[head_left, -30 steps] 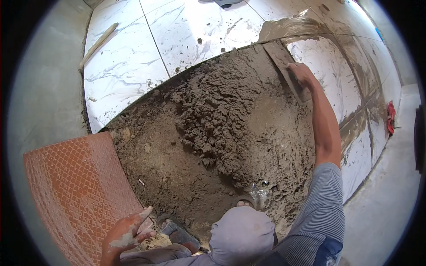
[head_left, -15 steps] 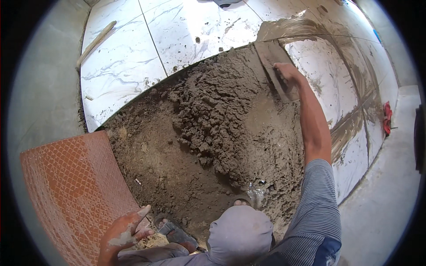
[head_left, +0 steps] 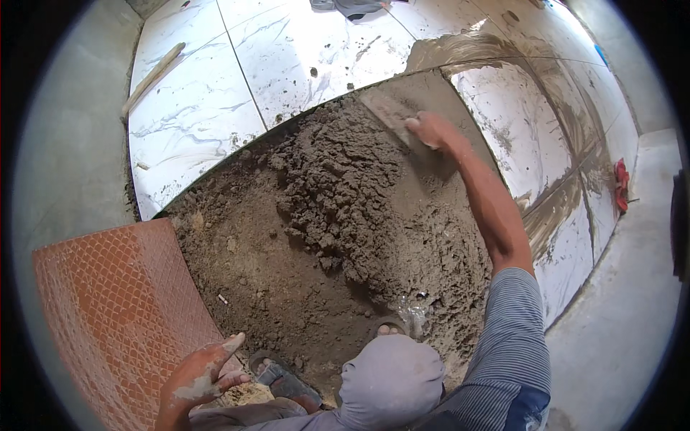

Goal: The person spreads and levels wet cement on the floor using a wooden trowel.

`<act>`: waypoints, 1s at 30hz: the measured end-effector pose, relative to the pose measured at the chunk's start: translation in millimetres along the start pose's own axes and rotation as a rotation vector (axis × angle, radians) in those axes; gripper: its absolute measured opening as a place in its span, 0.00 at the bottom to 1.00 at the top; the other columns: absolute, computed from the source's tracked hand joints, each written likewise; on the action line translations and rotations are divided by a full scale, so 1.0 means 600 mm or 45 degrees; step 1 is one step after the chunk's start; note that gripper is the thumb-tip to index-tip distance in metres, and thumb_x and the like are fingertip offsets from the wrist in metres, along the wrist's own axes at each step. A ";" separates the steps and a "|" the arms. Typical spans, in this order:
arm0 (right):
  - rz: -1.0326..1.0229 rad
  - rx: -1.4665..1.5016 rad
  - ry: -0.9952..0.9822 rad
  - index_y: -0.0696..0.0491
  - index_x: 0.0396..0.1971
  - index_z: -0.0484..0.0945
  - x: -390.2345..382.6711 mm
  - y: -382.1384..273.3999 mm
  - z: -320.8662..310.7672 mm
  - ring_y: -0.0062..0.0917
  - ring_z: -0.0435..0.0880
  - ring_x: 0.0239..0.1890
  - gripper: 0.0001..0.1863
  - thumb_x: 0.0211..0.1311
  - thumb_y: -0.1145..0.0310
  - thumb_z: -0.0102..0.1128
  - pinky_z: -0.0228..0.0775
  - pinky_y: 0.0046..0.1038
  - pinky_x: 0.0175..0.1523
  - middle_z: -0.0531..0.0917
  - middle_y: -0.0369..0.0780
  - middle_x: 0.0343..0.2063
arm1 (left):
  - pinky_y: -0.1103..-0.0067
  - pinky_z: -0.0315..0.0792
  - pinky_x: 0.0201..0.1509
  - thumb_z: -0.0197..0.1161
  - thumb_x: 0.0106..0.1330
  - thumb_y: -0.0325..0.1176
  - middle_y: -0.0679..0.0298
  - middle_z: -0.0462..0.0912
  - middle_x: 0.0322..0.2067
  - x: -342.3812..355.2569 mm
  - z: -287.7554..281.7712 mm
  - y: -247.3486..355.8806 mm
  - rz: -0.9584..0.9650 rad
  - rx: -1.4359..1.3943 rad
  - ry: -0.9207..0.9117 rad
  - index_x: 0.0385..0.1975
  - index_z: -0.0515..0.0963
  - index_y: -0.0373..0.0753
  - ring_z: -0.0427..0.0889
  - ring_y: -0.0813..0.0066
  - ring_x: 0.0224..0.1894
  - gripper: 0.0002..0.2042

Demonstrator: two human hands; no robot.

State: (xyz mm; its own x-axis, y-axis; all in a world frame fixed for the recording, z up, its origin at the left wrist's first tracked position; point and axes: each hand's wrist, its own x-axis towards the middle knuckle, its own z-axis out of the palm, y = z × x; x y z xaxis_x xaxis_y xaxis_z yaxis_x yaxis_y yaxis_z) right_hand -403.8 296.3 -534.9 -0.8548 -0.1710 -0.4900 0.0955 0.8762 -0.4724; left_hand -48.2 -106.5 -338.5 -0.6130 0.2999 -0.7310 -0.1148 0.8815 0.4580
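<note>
My right hand (head_left: 433, 131) is closed around the handle of a flat rectangular plastering trowel (head_left: 388, 113), slightly smeared by motion. Its blade lies on wet grey mortar (head_left: 345, 187), at the far edge of the bed beside the white tiles. The mortar is smooth to the right of the blade and lumpy to its left. Down at the lower left, my left hand (head_left: 198, 377) is empty, fingers apart and caked with dried mortar. It hovers near the ridged orange-brown tile (head_left: 108, 294), beside my knee.
White marbled tiles (head_left: 194, 93) border the mortar at the far side, and mortar-smeared ones (head_left: 507, 118) at the right. A wooden stick (head_left: 153, 77) lies at the far left. Something red (head_left: 622, 185) rests by the right wall. My sandalled foot (head_left: 291, 384) stands on the ground.
My right hand has drawn the trowel to the left across the mortar, leaving a smoother grey strip beside the right-hand tile. My left hand has stayed almost in place.
</note>
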 end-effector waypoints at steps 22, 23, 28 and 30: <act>0.162 0.549 -0.084 0.64 0.37 0.72 0.000 -0.036 0.059 0.27 0.71 0.21 0.26 0.61 0.52 0.43 0.65 0.33 0.23 0.75 0.43 0.26 | 0.67 0.69 0.52 0.60 0.56 0.53 0.50 0.74 0.49 -0.017 0.000 -0.015 0.128 0.003 -0.009 0.62 0.58 0.43 0.74 0.51 0.51 0.36; 0.132 0.549 -0.126 0.64 0.37 0.72 0.005 -0.041 0.071 0.28 0.72 0.21 0.26 0.61 0.52 0.43 0.65 0.34 0.23 0.76 0.44 0.26 | 0.68 0.68 0.55 0.60 0.56 0.53 0.50 0.72 0.52 -0.020 0.002 -0.019 0.218 0.006 0.035 0.62 0.58 0.43 0.72 0.51 0.53 0.36; 0.116 0.481 -0.259 0.68 0.32 0.72 -0.006 -0.087 0.107 0.32 0.73 0.18 0.27 0.60 0.52 0.44 0.66 0.36 0.21 0.76 0.48 0.22 | 0.67 0.66 0.58 0.60 0.57 0.52 0.51 0.69 0.55 -0.028 -0.001 -0.016 0.277 -0.016 0.031 0.62 0.58 0.41 0.69 0.51 0.56 0.36; 0.113 0.445 -0.269 0.67 0.33 0.72 -0.013 -0.107 0.119 0.31 0.71 0.15 0.27 0.61 0.52 0.43 0.64 0.35 0.18 0.74 0.46 0.18 | 0.66 0.65 0.58 0.60 0.57 0.52 0.51 0.69 0.56 -0.032 0.000 -0.019 0.310 -0.021 0.051 0.62 0.58 0.40 0.68 0.51 0.57 0.36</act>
State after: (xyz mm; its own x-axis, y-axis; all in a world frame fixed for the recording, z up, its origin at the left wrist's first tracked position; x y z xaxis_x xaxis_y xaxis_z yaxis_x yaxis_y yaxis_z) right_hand -366.7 209.4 -553.1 -0.7152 -0.2223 -0.6626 0.3627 0.6924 -0.6238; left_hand -34.9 -122.4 -329.9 -0.6546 0.4880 -0.5774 0.0276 0.7787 0.6268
